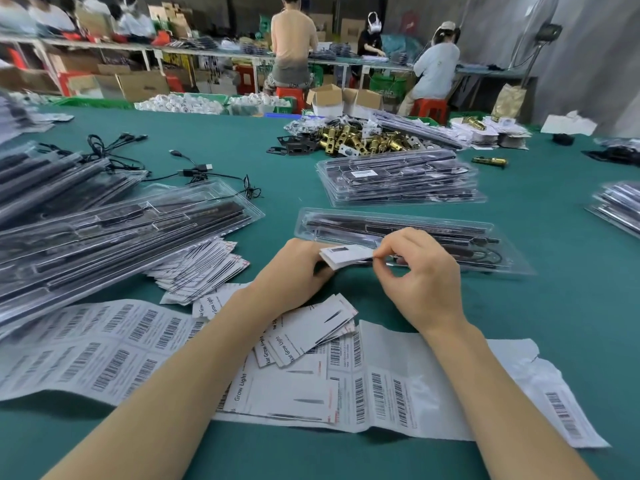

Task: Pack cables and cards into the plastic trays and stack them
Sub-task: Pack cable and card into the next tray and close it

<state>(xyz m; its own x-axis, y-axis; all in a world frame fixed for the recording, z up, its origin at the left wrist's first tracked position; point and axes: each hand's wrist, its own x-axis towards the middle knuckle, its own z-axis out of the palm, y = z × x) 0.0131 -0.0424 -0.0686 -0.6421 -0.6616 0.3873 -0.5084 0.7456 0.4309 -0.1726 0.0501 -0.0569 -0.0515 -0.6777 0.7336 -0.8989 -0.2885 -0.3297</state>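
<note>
My left hand [294, 271] grips a small stack of white cards [341, 257] just in front of a clear plastic tray [450, 233] that holds black light bars and a cable. My right hand [415, 275] pinches the right edge of the top card between thumb and forefinger. More loose cards [304, 330] lie under my left forearm, and another pile of cards [204, 268] sits to the left. Loose black USB cables [194, 169] lie on the green table further back.
A stack of filled trays [398, 183] stands behind the open tray; a large heap of trays [86, 230] fills the left. Barcode label sheets [104, 348] lie near the front edge. Brass parts [360, 140] are piled at the back. Other people work at far benches.
</note>
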